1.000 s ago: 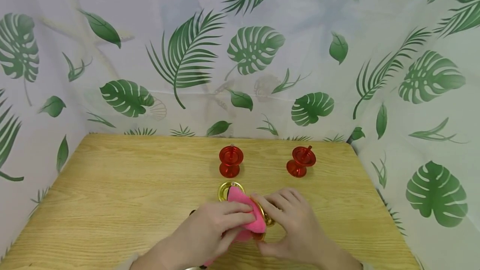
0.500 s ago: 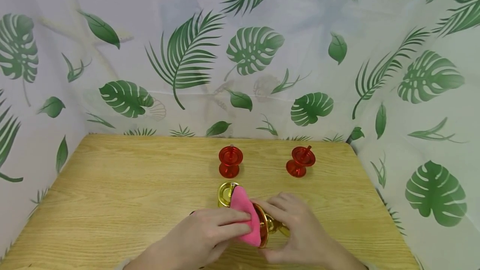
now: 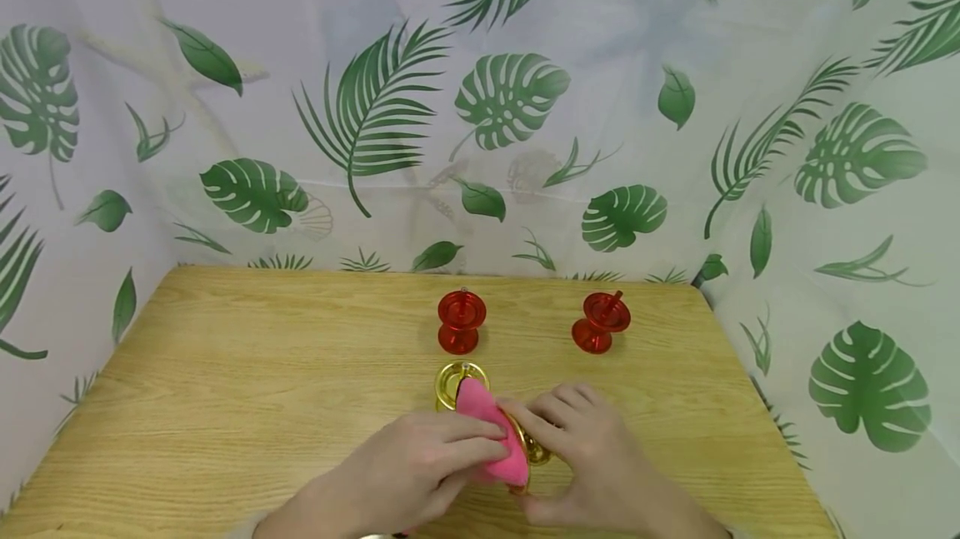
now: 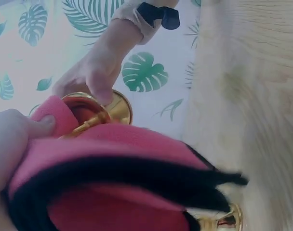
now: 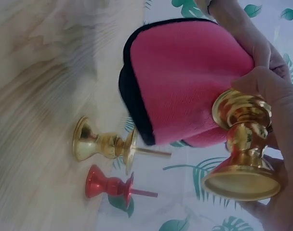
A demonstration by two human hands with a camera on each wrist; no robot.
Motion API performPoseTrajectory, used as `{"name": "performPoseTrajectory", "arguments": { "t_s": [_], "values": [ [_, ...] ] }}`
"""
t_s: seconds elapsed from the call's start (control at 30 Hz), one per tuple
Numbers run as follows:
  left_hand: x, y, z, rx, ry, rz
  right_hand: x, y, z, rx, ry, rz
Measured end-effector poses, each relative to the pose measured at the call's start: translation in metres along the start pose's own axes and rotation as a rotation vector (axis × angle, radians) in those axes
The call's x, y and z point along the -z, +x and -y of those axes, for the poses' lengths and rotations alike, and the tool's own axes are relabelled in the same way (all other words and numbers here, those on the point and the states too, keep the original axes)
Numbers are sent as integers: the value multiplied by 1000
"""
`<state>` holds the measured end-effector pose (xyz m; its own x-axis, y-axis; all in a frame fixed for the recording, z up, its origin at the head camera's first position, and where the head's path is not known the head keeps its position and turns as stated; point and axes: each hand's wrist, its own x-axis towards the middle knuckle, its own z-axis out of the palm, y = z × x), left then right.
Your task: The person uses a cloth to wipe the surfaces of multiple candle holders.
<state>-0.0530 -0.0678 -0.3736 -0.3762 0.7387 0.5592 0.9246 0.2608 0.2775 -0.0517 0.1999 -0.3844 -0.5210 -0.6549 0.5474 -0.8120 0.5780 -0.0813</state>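
My right hand [image 3: 592,456] grips a shiny gold candlestick [image 5: 245,139], held tilted on its side with its dish facing left. In my left hand [image 3: 420,464] is a folded pink cloth [image 5: 185,72] with black edging. The fingers press this cloth into the dish, and a gold spike shows beside it in the left wrist view. Part of the dish is hidden behind the cloth. Just beyond the hands, a second gold candlestick [image 5: 105,144] stands upright on the table, partly covered by the cloth in the head view.
Two red candlesticks stand farther back, one red candlestick [image 3: 459,314] behind the upright gold one and another red candlestick [image 3: 603,318] to its right. The wooden table [image 3: 262,356] meets a leaf-printed sheet [image 3: 405,222] at the back and sides.
Half a second ago the gold candlestick's dish and base showed more. Now it is turned back and the cloth covers more of the dish. Both hands keep their holds.
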Motion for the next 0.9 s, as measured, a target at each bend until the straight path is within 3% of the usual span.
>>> {"name": "performPoseTrajectory", "arguments": {
  "t_s": [0.1, 0.3, 0.47, 0.63, 0.7, 0.77, 0.9],
  "values": [
    [0, 1, 2, 30, -106, -34, -3, -1, 0, 15, 75, -46],
    [2, -4, 4, 87, -286, -231, -6, -8, -3, -39, 379, -177],
    [-6, -6, 4, 105, -270, -418, -5, -9, 0, -134, 591, -234],
    [-19, -2, 5, 23, -197, -540, -4, -7, 8, -254, 777, -251],
    [-23, 0, 6, -31, -149, -551, -5, -7, 11, -299, 787, -256],
    [-27, 2, 6, -64, -88, -540, -5, -6, 14, -345, 728, -249],
    [-32, 4, 3, -74, 49, -493, -8, -5, 15, -371, 469, -239]
  ]
}}
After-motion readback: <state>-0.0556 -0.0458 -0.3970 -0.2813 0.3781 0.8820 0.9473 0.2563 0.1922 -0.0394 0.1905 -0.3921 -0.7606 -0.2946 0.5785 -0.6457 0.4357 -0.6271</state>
